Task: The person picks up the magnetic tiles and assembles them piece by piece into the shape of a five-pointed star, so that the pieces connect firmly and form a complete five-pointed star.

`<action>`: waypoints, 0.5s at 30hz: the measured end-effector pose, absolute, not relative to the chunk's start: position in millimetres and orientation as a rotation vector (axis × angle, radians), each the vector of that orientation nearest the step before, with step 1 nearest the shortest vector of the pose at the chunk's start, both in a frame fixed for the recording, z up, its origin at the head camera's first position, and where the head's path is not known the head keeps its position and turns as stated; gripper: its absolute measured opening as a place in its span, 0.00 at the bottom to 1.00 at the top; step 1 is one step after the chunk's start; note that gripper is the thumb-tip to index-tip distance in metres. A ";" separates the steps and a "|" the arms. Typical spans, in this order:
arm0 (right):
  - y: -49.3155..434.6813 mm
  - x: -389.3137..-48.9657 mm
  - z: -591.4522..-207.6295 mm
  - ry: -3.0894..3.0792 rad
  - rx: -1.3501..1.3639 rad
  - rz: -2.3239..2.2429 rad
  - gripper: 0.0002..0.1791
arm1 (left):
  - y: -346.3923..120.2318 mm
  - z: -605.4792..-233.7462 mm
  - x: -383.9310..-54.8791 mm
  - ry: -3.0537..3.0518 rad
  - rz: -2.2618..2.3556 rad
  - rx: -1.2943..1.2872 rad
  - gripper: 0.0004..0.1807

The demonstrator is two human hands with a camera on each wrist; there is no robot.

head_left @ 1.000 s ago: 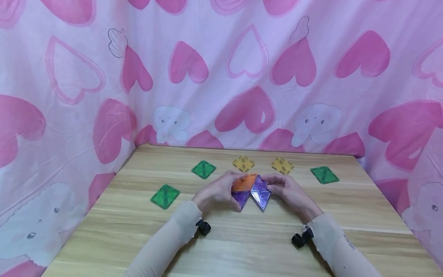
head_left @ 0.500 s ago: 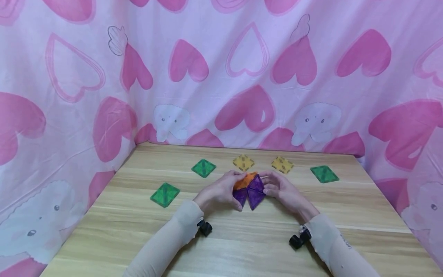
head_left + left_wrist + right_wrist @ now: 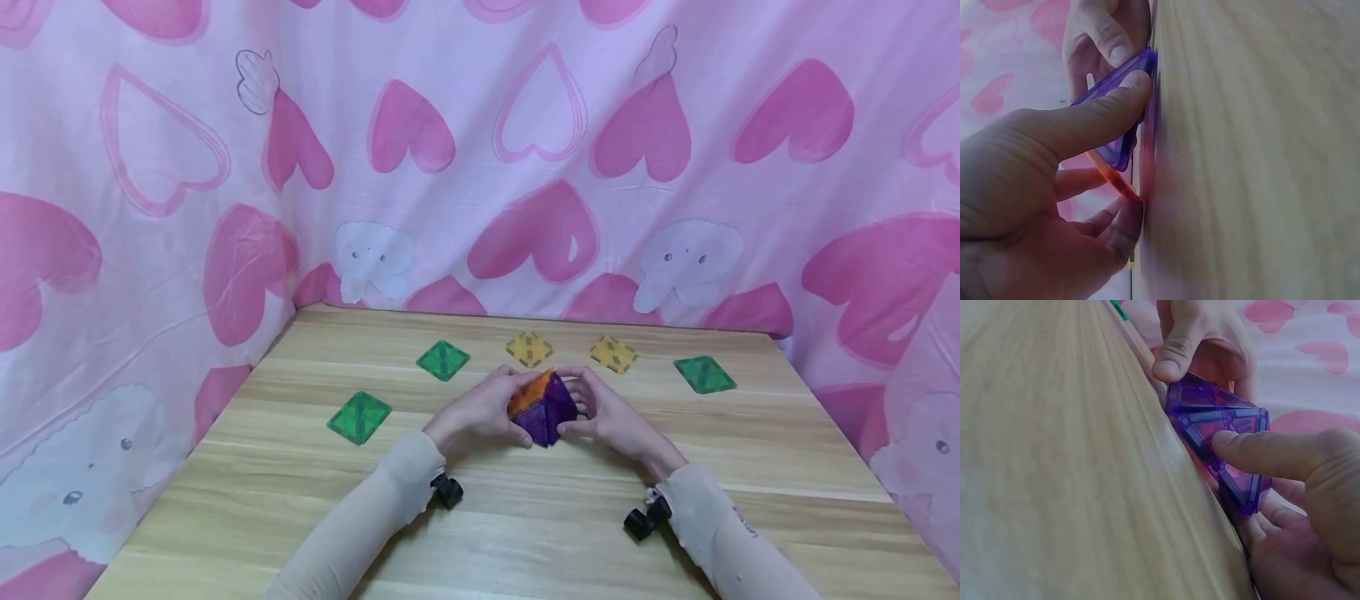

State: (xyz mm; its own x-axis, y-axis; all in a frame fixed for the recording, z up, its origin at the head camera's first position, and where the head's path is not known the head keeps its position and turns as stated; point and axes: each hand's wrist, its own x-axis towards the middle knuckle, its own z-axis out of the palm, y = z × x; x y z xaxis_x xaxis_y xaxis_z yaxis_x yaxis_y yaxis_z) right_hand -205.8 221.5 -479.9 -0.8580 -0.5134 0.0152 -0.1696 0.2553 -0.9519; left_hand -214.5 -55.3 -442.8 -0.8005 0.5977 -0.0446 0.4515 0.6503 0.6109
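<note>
Both hands cup a small solid of triangular magnetic tiles [image 3: 544, 408] at the centre of the desk [image 3: 525, 533], resting on its surface. The left hand [image 3: 480, 412] has its grip closed on the left side, thumb pressed on a purple face [image 3: 1116, 134] and fingers curled behind an orange face [image 3: 529, 390]. The right hand [image 3: 611, 421] has its grip closed on the right side, thumb laid flat on a purple triangle [image 3: 1222, 434]. Judged step: folding the triangles up into a closed pyramid-like form, with the faces nearly met. The next move appears to call for an even inward squeeze from both sides until the edges seat, without sliding the base. Count of loose flat square tiles on the desk: three green, at near left [image 3: 359, 417], far left [image 3: 443, 360] and far right [image 3: 703, 373]; two yellow, at far centre [image 3: 528, 348] and just right of it [image 3: 613, 353]. The number of triangles in the solid cannot be determined.
</note>
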 end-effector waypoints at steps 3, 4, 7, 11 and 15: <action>219.6 -205.1 -478.6 2.375 -0.638 -1.515 0.51 | -56.7 -442.7 -215.0 2.636 0.870 0.841 0.61; 219.2 -205.1 -478.6 2.415 -0.646 -1.474 0.51 | -57.4 -442.8 -215.2 2.638 0.866 0.843 0.60; 218.3 -205.2 -479.3 2.477 -0.677 -1.397 0.51 | -59.2 -442.5 -215.6 2.643 0.859 0.852 0.55; 218.6 -205.5 -480.0 2.468 -0.674 -1.375 0.51 | -60.8 -443.0 -216.3 2.655 0.837 0.869 0.51; 220.6 -206.4 -480.8 2.489 -0.671 -1.337 0.46 | -61.3 -443.1 -217.2 2.660 0.827 0.872 0.48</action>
